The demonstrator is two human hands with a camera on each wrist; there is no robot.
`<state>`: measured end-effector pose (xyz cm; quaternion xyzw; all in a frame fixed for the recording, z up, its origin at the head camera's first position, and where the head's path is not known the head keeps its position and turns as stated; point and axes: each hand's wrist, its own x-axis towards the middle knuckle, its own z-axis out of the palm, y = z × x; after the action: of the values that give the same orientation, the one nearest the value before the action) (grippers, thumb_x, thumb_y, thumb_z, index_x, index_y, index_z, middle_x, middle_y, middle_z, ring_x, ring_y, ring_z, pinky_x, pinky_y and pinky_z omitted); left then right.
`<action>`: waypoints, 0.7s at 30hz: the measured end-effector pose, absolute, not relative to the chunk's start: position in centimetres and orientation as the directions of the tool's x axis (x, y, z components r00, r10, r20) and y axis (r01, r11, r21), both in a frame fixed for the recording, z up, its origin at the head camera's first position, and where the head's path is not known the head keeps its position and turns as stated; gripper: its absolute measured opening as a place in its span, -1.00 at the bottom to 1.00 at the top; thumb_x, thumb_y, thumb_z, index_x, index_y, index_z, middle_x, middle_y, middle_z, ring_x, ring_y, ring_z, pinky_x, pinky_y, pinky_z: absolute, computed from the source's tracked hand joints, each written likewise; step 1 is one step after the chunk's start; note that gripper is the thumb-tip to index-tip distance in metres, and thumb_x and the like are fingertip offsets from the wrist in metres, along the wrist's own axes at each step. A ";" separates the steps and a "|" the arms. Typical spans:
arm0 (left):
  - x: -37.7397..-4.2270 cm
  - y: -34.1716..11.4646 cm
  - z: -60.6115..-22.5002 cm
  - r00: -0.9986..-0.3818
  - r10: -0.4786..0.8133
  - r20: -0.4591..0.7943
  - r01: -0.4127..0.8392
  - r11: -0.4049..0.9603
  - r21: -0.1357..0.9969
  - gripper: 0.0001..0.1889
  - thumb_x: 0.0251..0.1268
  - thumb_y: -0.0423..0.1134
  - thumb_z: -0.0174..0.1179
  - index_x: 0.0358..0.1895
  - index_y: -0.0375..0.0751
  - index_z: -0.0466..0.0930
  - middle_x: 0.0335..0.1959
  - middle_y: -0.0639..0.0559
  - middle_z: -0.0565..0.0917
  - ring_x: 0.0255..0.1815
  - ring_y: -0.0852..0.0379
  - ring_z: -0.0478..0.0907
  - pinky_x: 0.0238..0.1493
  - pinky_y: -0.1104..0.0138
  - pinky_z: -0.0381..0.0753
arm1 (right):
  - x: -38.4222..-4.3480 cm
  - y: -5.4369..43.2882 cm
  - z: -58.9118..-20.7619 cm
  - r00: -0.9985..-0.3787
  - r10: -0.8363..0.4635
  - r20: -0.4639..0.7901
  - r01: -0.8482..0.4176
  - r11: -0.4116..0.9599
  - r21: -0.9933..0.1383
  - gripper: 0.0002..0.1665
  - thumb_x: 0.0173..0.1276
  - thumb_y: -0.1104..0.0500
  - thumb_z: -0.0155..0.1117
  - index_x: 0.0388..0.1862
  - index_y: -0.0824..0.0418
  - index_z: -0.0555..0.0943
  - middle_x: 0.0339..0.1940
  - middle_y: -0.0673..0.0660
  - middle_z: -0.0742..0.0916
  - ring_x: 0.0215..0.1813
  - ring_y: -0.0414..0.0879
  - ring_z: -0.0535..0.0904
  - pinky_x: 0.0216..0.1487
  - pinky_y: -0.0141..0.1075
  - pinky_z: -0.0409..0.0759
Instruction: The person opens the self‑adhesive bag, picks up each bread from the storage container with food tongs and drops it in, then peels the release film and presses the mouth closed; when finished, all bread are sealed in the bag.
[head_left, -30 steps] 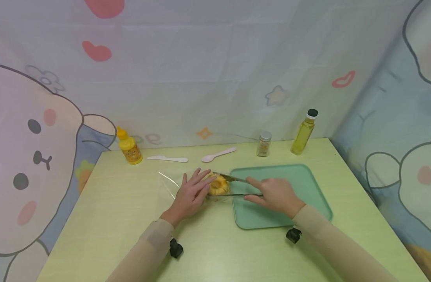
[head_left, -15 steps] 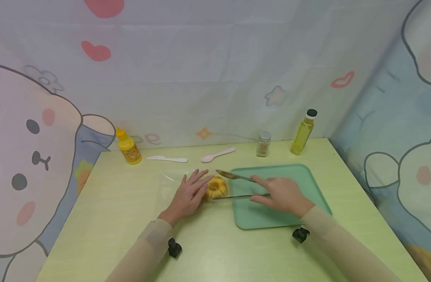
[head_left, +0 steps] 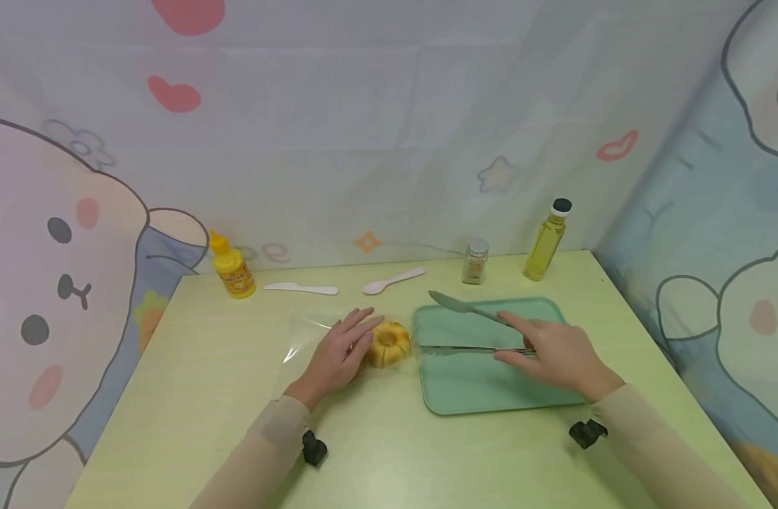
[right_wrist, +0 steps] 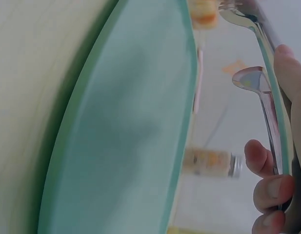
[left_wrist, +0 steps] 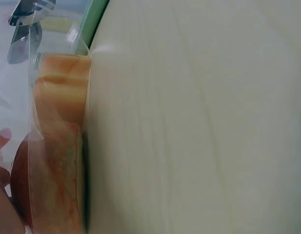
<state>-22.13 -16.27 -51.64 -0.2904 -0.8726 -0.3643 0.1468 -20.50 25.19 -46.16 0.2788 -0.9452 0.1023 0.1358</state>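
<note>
My right hand (head_left: 554, 353) grips a pair of metal food tongs (head_left: 474, 311) above the green tray (head_left: 490, 396). One tong arm ends in a smooth, spoon-like tip, the other in fork tines. The two arms stand apart with nothing between them. With fingers extended, my left hand (head_left: 338, 353) rests at a clear plastic bag (head_left: 299, 339) on the table. Just right of its fingertips a golden, ring-shaped bread (head_left: 390, 344) lies at the bag. In the left wrist view, a browner bread (left_wrist: 52, 180) sits in the plastic behind the ring bread (left_wrist: 62, 97), mostly hidden from the head view.
Along the back stand a yellow squeeze bottle (head_left: 234, 272), a small shaker jar (head_left: 475, 261) and an oil bottle (head_left: 546, 244). A white plastic knife (head_left: 302, 288) and a pink spoon (head_left: 393, 281) lie between them. Printed cloth walls rise behind and beside the table.
My right hand has drawn the tongs right, off the ring bread and over the tray; their arms have spread a little. The ring bread now shows more fully. My left hand stays nearly still.
</note>
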 end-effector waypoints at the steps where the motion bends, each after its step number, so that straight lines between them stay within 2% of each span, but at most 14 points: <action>1: -22.2 -16.3 -51.7 -0.783 0.401 0.476 0.621 0.564 0.545 -0.60 0.68 -0.20 0.04 0.43 -0.07 0.59 0.49 -0.17 0.51 0.55 -0.20 0.39 0.49 -0.30 0.30 | -20.3 25.7 -46.0 -0.812 -0.489 0.320 -0.544 0.831 -0.112 -0.19 0.31 -0.36 0.46 0.43 -0.02 0.59 -0.57 -0.26 0.47 -0.62 -0.38 0.25 -0.65 -0.39 0.25; 5: -22.3 -16.2 -51.7 -0.765 0.405 0.501 0.641 0.555 0.530 -0.61 0.66 -0.22 0.07 0.42 -0.09 0.60 0.49 -0.13 0.52 0.50 -0.15 0.46 0.47 -0.12 0.43 | -19.7 27.7 -46.0 -0.827 -0.453 0.332 -0.509 0.855 -0.100 -0.19 0.30 -0.34 0.47 0.43 -0.03 0.58 -0.56 -0.26 0.48 -0.64 -0.37 0.23 -0.68 -0.37 0.21; 13: -22.3 -16.2 -52.0 -0.757 0.403 0.515 0.649 0.560 0.516 -0.60 0.65 -0.24 0.08 0.43 -0.08 0.60 0.46 -0.17 0.54 0.48 -0.15 0.49 0.46 -0.10 0.46 | -18.3 31.7 -46.2 -0.906 -0.312 0.286 -0.374 0.907 -0.195 -0.24 0.42 -0.30 0.39 0.46 -0.01 0.50 -0.45 -0.17 0.64 -0.59 -0.34 0.36 -0.65 -0.33 0.30; 18: -22.3 -16.2 -52.1 -0.754 0.399 0.522 0.652 0.551 0.521 -0.60 0.64 -0.25 0.08 0.42 -0.09 0.60 0.45 -0.18 0.56 0.47 -0.17 0.50 0.45 -0.11 0.46 | -17.3 34.2 -46.6 -0.952 -0.208 0.225 -0.269 0.920 -0.284 -0.18 0.54 -0.27 0.27 0.55 0.17 0.38 -0.31 0.03 0.77 -0.55 -0.26 0.49 -0.60 -0.29 0.39; 21: -22.3 -16.2 -52.1 -0.752 0.395 0.528 0.654 0.548 0.521 -0.60 0.64 -0.26 0.08 0.42 -0.09 0.61 0.42 -0.22 0.58 0.46 -0.17 0.52 0.44 -0.11 0.47 | -17.0 35.6 -47.0 -0.975 -0.136 0.178 -0.189 0.927 -0.324 -0.11 0.60 -0.28 0.17 0.57 0.33 0.30 -0.22 0.19 0.80 -0.46 -0.07 0.64 -0.53 -0.10 0.54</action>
<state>-22.31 -16.22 -52.15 -0.3045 -0.8618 -0.3651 0.1772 -16.97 35.62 -46.98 0.0831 -0.9786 0.1720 0.0763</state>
